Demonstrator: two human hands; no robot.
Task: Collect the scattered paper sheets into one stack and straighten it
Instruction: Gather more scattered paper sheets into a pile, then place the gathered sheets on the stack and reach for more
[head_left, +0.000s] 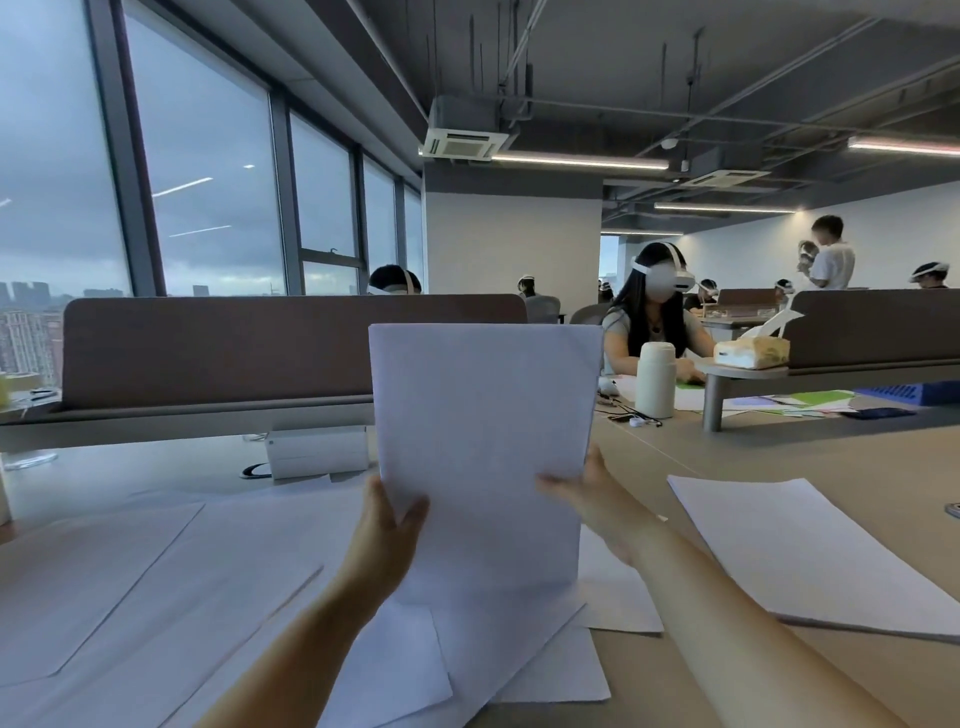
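A stack of white paper sheets stands upright in front of me, its lower edge resting on loose sheets on the desk. My left hand grips the stack's left edge and my right hand grips its right edge. Several more white sheets lie flat on the desk: a spread at the left, overlapping ones under the stack, and another sheet at the right.
A brown desk divider runs across behind the papers, with a white box below it. At the right stand a pale bottle, a tissue box on a shelf, and coloured papers. People in headsets sit beyond.
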